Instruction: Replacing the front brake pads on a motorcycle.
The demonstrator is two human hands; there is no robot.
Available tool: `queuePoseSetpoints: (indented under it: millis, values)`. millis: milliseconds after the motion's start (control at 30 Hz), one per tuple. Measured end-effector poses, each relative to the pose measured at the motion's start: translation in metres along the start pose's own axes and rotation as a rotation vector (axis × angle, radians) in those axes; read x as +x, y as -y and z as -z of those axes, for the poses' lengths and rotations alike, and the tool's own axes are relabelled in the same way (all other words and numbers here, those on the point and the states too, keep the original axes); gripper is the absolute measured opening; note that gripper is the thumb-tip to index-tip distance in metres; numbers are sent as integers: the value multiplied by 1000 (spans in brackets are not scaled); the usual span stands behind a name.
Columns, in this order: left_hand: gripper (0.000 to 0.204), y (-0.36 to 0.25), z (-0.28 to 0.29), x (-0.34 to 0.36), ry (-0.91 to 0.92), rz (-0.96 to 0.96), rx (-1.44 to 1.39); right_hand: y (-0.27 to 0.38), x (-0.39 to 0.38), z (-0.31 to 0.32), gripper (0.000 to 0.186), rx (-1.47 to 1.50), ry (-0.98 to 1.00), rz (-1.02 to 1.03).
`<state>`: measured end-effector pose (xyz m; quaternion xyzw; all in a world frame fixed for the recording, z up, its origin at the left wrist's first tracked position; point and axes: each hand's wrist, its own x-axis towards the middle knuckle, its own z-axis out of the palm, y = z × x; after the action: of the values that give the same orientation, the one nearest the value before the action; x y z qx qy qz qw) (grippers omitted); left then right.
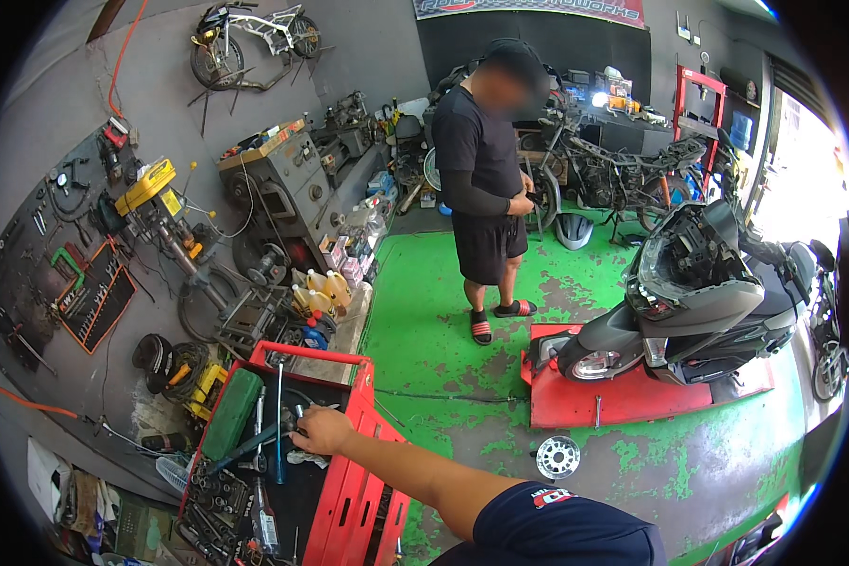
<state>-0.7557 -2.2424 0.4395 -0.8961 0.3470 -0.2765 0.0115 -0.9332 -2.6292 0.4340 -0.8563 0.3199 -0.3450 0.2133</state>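
Note:
My right hand (324, 432) reaches left across the view and is over the top of a red tool cart (344, 491). Its fingers are curled down at a small metal piece (300, 411), and what they grip is mostly hidden. Just under the hand lies a pale crumpled rag (307, 457). Beside it on the cart are a long blue-toned bar (280, 424), a ratchet-like tool (259, 434) and a green case (233, 413). Several sockets (219, 495) and other hand tools lie toward the near end. My left hand is out of view.
A person (476, 170) in dark clothes stands on the green floor ahead. To the right, a grey scooter (684, 311) sits on a red lift platform (594, 406). A round metal disc (558, 457) lies on the floor. A drill press (174, 226) stands at the left.

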Motion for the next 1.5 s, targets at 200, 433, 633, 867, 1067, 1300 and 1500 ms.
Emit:
queuePoseSetpoints:
  millis: [200, 433, 633, 867, 1067, 1300, 1500]
  values:
    - [38, 6, -15, 4, -255, -198, 113, -2, 0, -4, 45, 1, -29, 18]
    - [41, 9, -26, -1, -166, -7, -83, -3, 0, -6, 45, -19, -8, 8]
    - [42, 16, -32, 2, -347, -211, 248, -1, 0, -2, 45, -5, 18, -8]
    - [44, 23, -45, -5, -341, -298, 476, 0, 0, -1, 46, -16, 36, -21]
    - [42, 25, -45, 1, -621, -430, 654, -2, 0, -4, 47, -1, -19, 10]
    - [42, 16, -18, 0, -583, -402, 726, -3, 1, -6, 47, -13, -15, 15]
    - [42, 21, -31, 4, -577, -469, 795, -3, 0, -6, 47, -11, -25, 23]
